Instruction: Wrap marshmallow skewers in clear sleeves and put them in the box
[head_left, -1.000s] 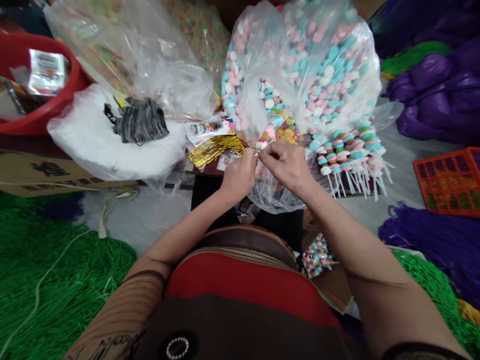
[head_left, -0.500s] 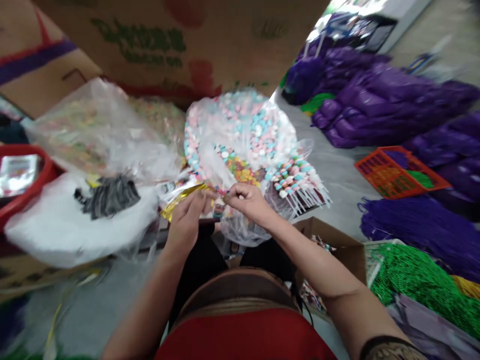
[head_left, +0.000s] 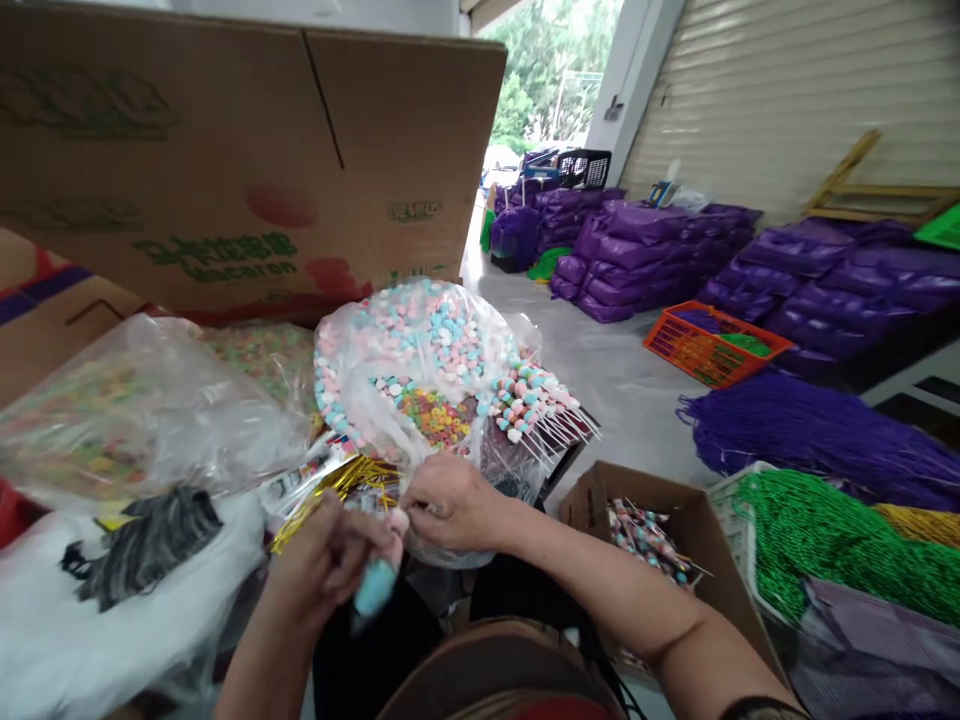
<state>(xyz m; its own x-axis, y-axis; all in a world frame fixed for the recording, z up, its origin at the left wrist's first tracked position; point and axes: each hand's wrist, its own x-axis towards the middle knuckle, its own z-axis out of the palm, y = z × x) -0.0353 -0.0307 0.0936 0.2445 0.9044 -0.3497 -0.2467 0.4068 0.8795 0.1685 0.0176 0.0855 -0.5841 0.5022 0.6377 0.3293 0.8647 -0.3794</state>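
A blurred string of pink and blue marshmallow candy [head_left: 376, 585] slants down between my hands; I cannot see a stick in it. The fingers of my left hand [head_left: 319, 560] are closed around its side. At its pink upper end, my right hand [head_left: 454, 502] is closed in a pinch. Gold twist ties [head_left: 360, 478] lie just beyond my left hand. Past my right hand is a clear bag [head_left: 349, 385] of pink, blue and white marshmallows, with colourful ring candies [head_left: 435, 415] in its opening. Several finished-looking marshmallow skewers [head_left: 532, 400] with white sticks lie to the right.
A large cardboard box [head_left: 247, 170] stands behind the bags. At left are a bag of ring candies [head_left: 150, 400] and a dark grey bundle [head_left: 150, 540] on white plastic. A carton [head_left: 592, 495] of wrapped skewers sits at right, near green strands [head_left: 847, 540] and an orange crate [head_left: 709, 350].
My hands have come down and nearer to me, and the pink and blue candy now shows between them. The view has tilted up and turned right.
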